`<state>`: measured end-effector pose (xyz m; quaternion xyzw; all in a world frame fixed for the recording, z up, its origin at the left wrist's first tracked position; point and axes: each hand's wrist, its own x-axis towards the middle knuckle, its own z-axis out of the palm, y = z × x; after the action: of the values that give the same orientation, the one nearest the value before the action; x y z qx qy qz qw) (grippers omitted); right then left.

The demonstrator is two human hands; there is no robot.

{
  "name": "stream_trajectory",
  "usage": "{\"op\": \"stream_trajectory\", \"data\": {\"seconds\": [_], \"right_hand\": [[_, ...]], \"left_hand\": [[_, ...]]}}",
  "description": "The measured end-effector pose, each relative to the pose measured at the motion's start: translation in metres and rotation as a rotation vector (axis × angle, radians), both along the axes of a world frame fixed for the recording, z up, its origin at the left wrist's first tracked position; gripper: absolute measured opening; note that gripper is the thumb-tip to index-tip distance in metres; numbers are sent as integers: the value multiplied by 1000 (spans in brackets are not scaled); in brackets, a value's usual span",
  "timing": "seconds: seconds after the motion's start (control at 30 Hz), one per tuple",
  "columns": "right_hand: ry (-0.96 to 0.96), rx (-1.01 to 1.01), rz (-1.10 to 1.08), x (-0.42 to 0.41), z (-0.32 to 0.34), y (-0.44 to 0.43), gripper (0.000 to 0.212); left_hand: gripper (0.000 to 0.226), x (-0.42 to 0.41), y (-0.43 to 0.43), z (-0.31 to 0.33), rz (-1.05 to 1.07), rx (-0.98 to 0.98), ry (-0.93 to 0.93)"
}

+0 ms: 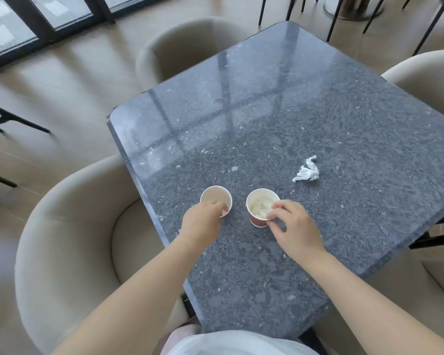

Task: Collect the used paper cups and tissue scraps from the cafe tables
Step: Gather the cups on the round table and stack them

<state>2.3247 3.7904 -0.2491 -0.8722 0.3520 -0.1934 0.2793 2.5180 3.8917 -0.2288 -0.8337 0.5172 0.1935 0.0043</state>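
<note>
glossy speckled stone table (280, 103), paper cups (215, 198), crumpled tissue (306, 171)

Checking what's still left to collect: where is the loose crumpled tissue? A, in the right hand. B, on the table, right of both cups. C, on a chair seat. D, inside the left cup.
B: the crumpled tissue lies on the table, right of the left cup and the red cup, touching neither.

Beige armchairs (69, 239); pale wooden floor (62, 80)

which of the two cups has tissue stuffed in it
The red paper cup pinched by the right hand: white tissue wads fill it. The pale paper cup that the left hand grips looks empty inside.
</note>
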Motion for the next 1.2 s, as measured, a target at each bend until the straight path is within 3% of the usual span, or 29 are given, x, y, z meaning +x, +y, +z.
{"op": "stream_trajectory", "data": {"seconds": [0.33,0.5,0.73,1.2], "right_hand": [[79,33,6,-16,-7,-4,11],[25,75,-3,-20,7,-18,16],[-36,69,-96,-13,13,-65,10],[418,126,-155,14,-33,-145,28]], "left_hand": [[32,-16,1,-1,-43,-18,63],[32,-20,-8,-1,-41,-37,87],[28,-20,-14,2,33,-232,68],[20,1,-21,7,109,-272,75]]}}
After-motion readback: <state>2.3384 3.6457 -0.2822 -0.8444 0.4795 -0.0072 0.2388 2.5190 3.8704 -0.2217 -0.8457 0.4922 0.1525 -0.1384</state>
